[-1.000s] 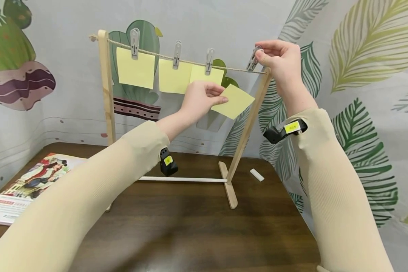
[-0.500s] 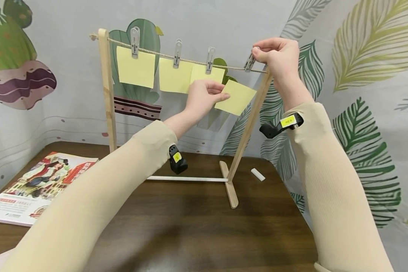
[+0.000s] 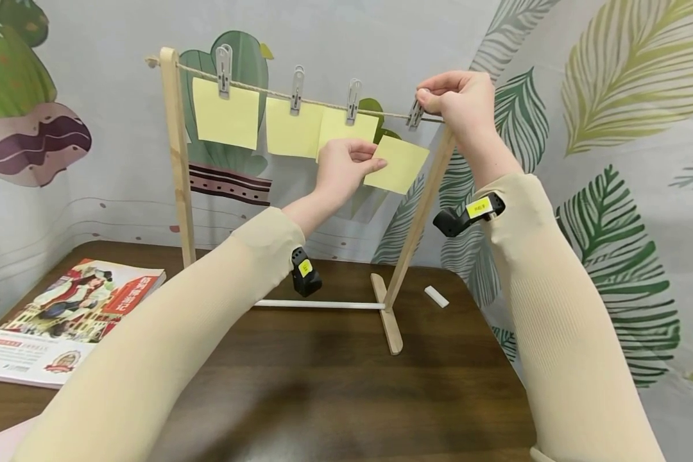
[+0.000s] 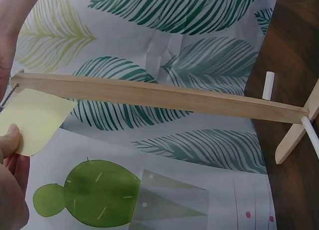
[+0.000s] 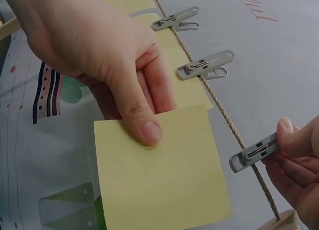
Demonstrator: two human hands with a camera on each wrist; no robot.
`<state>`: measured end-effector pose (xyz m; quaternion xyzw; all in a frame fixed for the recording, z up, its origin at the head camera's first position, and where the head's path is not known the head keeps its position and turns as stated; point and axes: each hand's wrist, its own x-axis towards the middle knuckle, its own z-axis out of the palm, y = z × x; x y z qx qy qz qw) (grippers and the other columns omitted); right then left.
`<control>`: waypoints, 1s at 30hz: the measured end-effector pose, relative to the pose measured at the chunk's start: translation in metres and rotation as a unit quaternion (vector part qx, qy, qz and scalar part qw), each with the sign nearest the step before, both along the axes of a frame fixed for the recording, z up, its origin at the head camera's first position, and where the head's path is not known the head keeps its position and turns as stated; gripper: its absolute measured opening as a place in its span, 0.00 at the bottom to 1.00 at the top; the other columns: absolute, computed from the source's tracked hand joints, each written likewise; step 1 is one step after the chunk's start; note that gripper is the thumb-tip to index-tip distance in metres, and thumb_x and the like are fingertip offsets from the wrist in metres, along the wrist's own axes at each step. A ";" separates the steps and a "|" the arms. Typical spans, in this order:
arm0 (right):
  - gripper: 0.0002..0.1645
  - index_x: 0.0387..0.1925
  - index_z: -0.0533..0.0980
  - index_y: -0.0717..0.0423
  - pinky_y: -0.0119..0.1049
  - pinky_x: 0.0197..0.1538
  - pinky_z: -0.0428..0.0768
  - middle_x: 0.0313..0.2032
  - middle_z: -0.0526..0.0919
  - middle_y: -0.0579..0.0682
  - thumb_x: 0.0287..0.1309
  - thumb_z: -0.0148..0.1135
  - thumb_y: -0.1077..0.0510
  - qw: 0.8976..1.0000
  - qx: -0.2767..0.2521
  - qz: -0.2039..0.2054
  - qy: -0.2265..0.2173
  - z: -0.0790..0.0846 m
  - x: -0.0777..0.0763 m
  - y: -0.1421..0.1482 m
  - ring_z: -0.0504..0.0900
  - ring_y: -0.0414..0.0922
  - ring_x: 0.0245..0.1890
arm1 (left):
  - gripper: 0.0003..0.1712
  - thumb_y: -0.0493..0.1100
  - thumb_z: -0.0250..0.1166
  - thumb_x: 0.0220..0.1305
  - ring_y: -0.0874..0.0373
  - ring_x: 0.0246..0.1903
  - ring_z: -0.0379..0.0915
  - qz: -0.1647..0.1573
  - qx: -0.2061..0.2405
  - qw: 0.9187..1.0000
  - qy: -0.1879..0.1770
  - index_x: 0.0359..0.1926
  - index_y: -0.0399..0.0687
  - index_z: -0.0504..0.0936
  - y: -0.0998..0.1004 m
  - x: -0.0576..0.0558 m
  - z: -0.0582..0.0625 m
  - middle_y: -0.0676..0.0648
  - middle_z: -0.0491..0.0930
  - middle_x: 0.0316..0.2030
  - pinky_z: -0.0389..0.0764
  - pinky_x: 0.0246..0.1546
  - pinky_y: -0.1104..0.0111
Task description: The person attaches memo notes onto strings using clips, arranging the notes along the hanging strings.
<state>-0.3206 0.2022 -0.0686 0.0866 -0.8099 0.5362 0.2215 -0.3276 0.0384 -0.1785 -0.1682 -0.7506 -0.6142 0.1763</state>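
Note:
My left hand (image 3: pixel 346 167) pinches a yellow sticky note (image 3: pixel 401 165) by its left edge, below the rope and apart from it. At the rope's right end, my right hand (image 3: pixel 464 102) pinches the handles of a grey clothespin (image 5: pixel 255 153), whose lower end sits across the rope (image 5: pixel 227 115). Three more clothespins, including the left one (image 3: pixel 224 70), the middle one (image 3: pixel 297 90) and another (image 3: pixel 353 101), hold yellow notes on the line. The leftmost note (image 3: pixel 225 115) hangs apart, while the second note (image 3: pixel 291 131) meets the third note (image 3: pixel 349 131). Part of that third note is behind my left hand.
A wooden frame (image 3: pixel 178 160) with a white crossbar (image 3: pixel 323 304) stands on the dark table (image 3: pixel 323 398). To its right lies a small white block (image 3: pixel 436 296). A magazine (image 3: pixel 63 321) lies at the left, and a pink edge (image 3: pixel 6 443) shows at the near left corner.
My right hand has slid the clothespin leftward along the rope, away from the right post. The note in my left hand has risen slightly and turned more level.

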 end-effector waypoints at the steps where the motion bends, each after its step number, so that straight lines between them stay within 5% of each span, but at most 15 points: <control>1: 0.04 0.31 0.87 0.51 0.27 0.44 0.75 0.23 0.83 0.36 0.57 0.69 0.62 1.000 0.004 -0.001 -0.004 0.000 0.000 0.000 0.79 0.34 0.30 | 0.18 0.43 0.73 0.57 0.56 0.44 0.84 0.001 0.002 1.000 -0.003 0.48 0.41 0.86 0.000 0.000 0.000 0.43 0.87 0.43 0.80 0.39 0.74; 19: 0.17 0.50 0.82 0.61 0.33 0.53 0.79 0.27 0.83 0.37 0.61 0.66 0.59 0.999 0.033 0.009 -0.031 -0.002 0.003 -0.001 0.81 0.35 0.32 | 0.19 0.44 0.72 0.58 0.57 0.44 0.84 0.026 -0.001 1.000 0.016 0.49 0.42 0.85 0.007 -0.003 0.003 0.45 0.87 0.44 0.80 0.43 0.73; 30: 0.19 0.53 0.80 0.62 0.33 0.54 0.78 0.28 0.83 0.36 0.62 0.65 0.57 0.997 0.056 0.021 -0.037 -0.002 0.004 0.002 0.80 0.35 0.34 | 0.19 0.44 0.72 0.58 0.57 0.45 0.84 0.027 0.003 1.000 0.016 0.50 0.42 0.85 0.008 -0.005 0.004 0.44 0.87 0.45 0.80 0.45 0.73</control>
